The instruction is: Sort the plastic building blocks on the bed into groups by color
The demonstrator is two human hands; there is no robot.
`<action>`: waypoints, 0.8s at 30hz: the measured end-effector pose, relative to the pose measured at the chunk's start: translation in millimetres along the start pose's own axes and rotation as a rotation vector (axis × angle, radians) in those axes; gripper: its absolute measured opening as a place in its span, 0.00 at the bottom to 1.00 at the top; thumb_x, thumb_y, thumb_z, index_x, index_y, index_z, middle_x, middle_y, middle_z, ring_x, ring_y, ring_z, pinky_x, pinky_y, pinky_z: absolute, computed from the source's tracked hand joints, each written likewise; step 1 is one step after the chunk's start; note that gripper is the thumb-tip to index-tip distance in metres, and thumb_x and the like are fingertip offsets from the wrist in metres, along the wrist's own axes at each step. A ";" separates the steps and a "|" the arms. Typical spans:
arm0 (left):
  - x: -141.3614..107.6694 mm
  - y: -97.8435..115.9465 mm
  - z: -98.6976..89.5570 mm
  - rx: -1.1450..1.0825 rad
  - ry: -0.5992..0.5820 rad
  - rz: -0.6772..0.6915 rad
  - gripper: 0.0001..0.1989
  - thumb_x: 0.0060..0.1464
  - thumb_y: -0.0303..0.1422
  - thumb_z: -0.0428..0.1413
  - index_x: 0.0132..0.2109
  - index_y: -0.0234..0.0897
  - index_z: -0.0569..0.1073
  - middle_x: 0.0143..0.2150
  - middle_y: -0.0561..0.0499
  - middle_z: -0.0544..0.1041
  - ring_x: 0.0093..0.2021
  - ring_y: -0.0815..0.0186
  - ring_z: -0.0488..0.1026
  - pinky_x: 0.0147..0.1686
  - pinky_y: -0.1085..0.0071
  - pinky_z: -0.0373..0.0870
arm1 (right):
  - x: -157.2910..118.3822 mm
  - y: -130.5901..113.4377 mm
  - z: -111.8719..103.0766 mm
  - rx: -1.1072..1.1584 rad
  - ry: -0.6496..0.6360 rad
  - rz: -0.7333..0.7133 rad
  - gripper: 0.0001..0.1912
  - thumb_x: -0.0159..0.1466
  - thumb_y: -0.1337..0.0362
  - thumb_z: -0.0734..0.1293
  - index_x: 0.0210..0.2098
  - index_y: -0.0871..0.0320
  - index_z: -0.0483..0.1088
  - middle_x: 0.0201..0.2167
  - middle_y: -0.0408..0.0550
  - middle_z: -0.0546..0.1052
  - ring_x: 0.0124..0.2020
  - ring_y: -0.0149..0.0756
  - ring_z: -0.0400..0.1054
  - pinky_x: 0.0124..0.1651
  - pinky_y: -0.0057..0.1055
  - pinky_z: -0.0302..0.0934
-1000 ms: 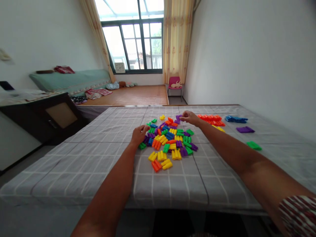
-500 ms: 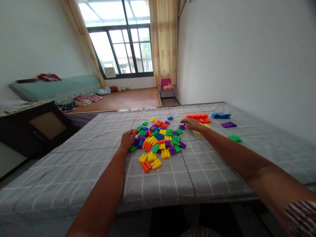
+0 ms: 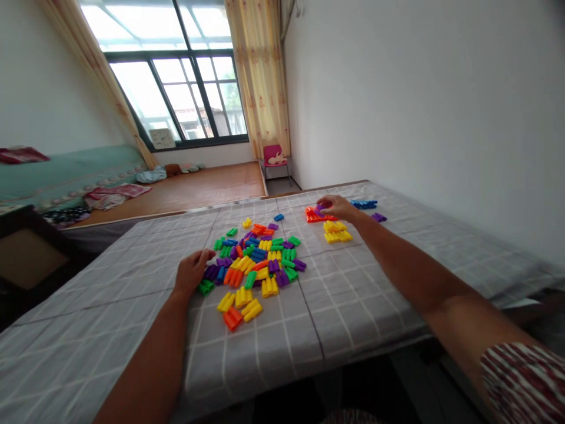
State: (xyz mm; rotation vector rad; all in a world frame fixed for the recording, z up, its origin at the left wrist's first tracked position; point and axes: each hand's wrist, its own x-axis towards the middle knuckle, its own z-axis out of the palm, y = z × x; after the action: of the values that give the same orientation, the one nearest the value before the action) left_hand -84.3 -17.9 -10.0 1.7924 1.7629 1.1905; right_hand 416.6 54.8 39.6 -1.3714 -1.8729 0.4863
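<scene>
Several coloured plastic pieces lie in a loose heap (image 3: 260, 259) on the checked tablecloth. My right hand (image 3: 338, 207) holds a purple piece (image 3: 321, 209) between its fingertips, over the row of orange pieces (image 3: 314, 217). Just nearer than that row are the yellow pieces (image 3: 338, 232). Beyond my right wrist lie blue pieces (image 3: 364, 204) and a purple group (image 3: 378, 217). At the left edge of the heap is my left hand (image 3: 194, 270), its fingers curled together beside purple and green pieces; whether they grip anything is too small to tell.
The table (image 3: 353, 300) has a grey checked cloth and meets the white wall on the right. Past its far edge stand a wooden platform (image 3: 220, 182) with cloths and a pink chair (image 3: 272, 154). A dark cabinet (image 3: 35, 259) is at the left.
My right hand has lifted the purple piece from beside the heap and carried it over the orange row. The view has turned right; my left hand stays by the heap.
</scene>
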 end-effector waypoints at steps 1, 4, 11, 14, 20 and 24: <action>0.1 1.1 -0.4 0.018 -0.003 -0.008 0.23 0.51 0.50 0.48 0.38 0.38 0.78 0.37 0.47 0.81 0.39 0.57 0.78 0.37 0.65 0.76 | -2.9 16.4 -21.3 0.000 0.085 0.030 0.19 0.54 0.65 0.72 0.45 0.61 0.73 0.39 0.52 0.80 0.39 0.36 0.74 0.42 0.30 0.68; 0.4 4.7 -1.7 0.087 -0.002 -0.012 0.23 0.50 0.50 0.48 0.38 0.39 0.79 0.37 0.47 0.82 0.40 0.56 0.78 0.40 0.64 0.75 | -22.2 77.5 -79.7 -0.117 0.339 0.220 0.17 0.53 0.64 0.71 0.42 0.63 0.75 0.39 0.55 0.80 0.39 0.39 0.74 0.42 0.33 0.67; 3.5 5.2 -5.6 0.208 -0.030 -0.047 0.24 0.50 0.51 0.48 0.39 0.39 0.79 0.38 0.48 0.82 0.43 0.57 0.78 0.45 0.66 0.73 | -75.4 179.8 -114.9 -0.173 0.528 0.457 0.16 0.51 0.58 0.70 0.37 0.61 0.77 0.34 0.51 0.81 0.37 0.39 0.74 0.40 0.32 0.65; 4.9 2.6 -5.8 0.236 -0.026 -0.064 0.25 0.51 0.51 0.47 0.41 0.38 0.79 0.39 0.48 0.82 0.43 0.57 0.78 0.46 0.67 0.73 | -78.4 184.0 -111.5 -0.160 0.486 0.459 0.17 0.51 0.57 0.71 0.37 0.61 0.78 0.34 0.51 0.81 0.36 0.39 0.74 0.40 0.32 0.65; 7.0 -2.9 -6.7 0.282 -0.043 -0.043 0.24 0.52 0.49 0.47 0.42 0.39 0.79 0.40 0.50 0.82 0.43 0.59 0.78 0.45 0.68 0.73 | -74.1 179.6 -112.5 -0.224 0.360 0.479 0.15 0.52 0.58 0.70 0.37 0.58 0.79 0.33 0.48 0.81 0.35 0.37 0.74 0.39 0.30 0.63; 7.7 -5.1 -7.7 0.297 -0.046 -0.039 0.24 0.52 0.50 0.47 0.41 0.39 0.79 0.40 0.50 0.82 0.43 0.59 0.78 0.44 0.68 0.73 | -74.8 180.9 -109.9 -0.302 0.357 0.492 0.16 0.52 0.57 0.70 0.37 0.58 0.79 0.33 0.48 0.81 0.36 0.38 0.73 0.38 0.30 0.63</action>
State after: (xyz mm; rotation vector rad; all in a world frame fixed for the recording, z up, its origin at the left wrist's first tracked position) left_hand -94.4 -12.1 -7.0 1.9170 2.0239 0.9009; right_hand 626.2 35.7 -38.4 -1.9901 -1.3503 0.1748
